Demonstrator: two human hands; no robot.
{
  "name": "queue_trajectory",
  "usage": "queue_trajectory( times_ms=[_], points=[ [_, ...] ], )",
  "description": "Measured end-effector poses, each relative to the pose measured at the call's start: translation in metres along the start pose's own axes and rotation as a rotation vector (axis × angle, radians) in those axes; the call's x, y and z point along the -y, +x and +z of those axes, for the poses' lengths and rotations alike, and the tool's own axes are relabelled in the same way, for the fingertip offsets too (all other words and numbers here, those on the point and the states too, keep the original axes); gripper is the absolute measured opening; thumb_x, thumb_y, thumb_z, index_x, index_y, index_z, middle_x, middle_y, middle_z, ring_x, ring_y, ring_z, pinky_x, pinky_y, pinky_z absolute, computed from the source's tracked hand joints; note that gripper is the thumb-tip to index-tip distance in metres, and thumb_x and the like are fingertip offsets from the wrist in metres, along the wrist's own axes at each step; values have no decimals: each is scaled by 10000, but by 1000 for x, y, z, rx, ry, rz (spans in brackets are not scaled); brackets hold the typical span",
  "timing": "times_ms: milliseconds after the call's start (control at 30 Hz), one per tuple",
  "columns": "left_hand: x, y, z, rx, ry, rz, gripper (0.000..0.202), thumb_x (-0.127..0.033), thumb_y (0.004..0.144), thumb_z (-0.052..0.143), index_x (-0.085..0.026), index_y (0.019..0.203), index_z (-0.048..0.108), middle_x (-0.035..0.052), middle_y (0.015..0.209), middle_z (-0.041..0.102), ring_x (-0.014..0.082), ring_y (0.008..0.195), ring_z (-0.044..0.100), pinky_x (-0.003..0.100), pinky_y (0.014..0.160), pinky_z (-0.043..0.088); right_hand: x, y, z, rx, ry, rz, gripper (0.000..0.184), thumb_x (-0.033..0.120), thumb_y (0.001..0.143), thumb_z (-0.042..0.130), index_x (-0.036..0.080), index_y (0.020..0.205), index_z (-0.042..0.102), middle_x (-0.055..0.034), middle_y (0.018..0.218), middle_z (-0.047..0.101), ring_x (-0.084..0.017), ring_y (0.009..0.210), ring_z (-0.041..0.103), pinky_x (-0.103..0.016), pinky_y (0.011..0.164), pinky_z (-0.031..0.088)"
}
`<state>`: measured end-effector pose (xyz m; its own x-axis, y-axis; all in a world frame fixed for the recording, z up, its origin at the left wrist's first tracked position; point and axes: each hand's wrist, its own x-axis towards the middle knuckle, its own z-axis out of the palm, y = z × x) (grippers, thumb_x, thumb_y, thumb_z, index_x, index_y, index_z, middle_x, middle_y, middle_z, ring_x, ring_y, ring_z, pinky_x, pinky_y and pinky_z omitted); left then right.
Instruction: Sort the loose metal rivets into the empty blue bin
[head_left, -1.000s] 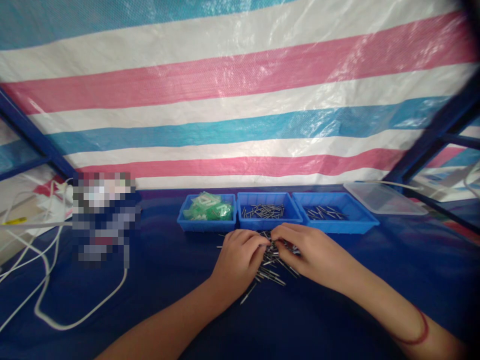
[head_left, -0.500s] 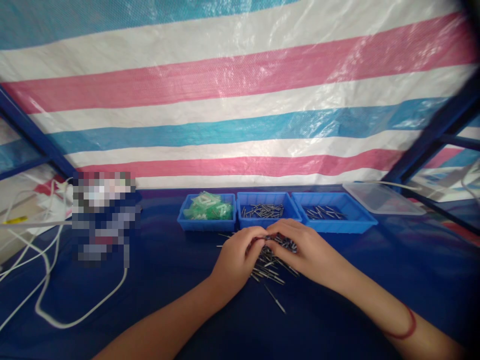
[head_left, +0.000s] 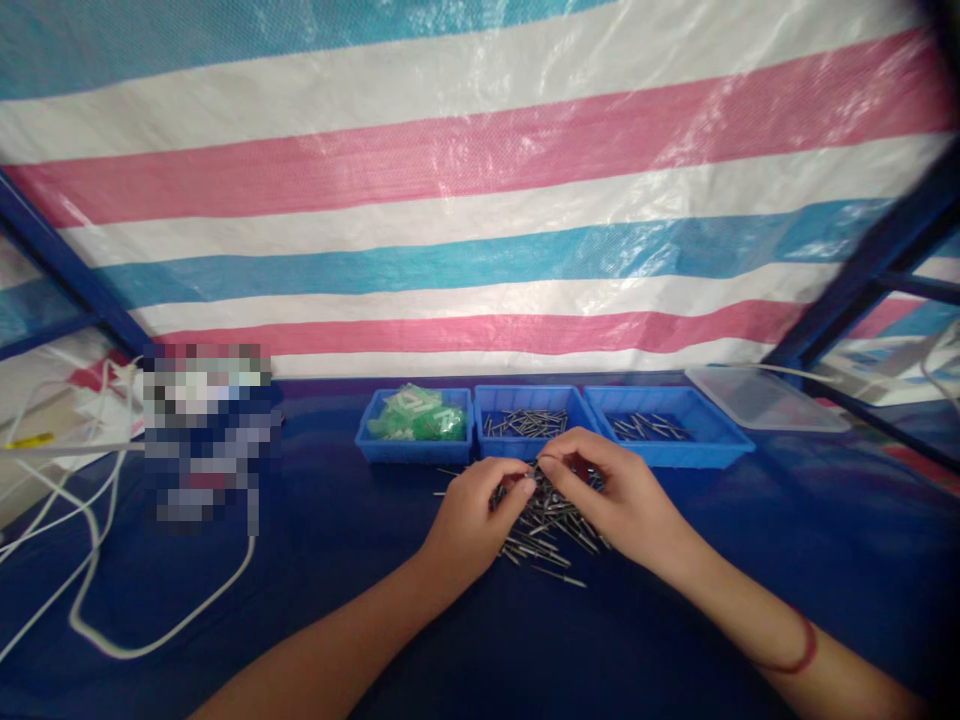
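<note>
Fingertips of both hands meet closely above a loose pile of thin metal rods (head_left: 551,520), some with a thicker end. My left hand (head_left: 480,505) is closed in a pinch of thumb and forefinger; a small shiny bit shows at the tips, too small to name. My right hand (head_left: 611,490) pinches beside it, thumb and forefinger pressed together, and what lies between them is hidden. One rod (head_left: 561,577) lies at the pile's near edge. Both hands cover part of the pile.
Behind the pile stand three blue bins in a row: one with green plastic packets (head_left: 420,412), a middle bin (head_left: 536,395) and a right bin (head_left: 716,440) with metal rods. A clear plastic lid (head_left: 772,400) lies at right, white cables (head_left: 97,625) at left.
My right hand's fingers have lifted slightly and straightened, uncovering more of the pile. The loose rod at the near edge has shifted up and turned flatter.
</note>
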<state>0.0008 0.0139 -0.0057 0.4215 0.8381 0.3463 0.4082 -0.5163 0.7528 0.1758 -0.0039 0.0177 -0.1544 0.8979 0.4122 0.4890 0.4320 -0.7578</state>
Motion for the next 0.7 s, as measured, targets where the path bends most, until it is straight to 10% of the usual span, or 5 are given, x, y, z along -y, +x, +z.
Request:
queue_trajectory(
  times_ms=[700],
  points=[
    [0, 1, -1, -15, 10, 2, 101, -251, 875, 559, -171, 870, 620, 22, 846, 654, 161, 784, 596, 246, 716, 424, -3, 1, 5, -8, 148, 50, 144, 317, 855, 563, 203, 847, 650, -31, 784, 619, -170, 724, 555, -314, 657, 438]
  ],
)
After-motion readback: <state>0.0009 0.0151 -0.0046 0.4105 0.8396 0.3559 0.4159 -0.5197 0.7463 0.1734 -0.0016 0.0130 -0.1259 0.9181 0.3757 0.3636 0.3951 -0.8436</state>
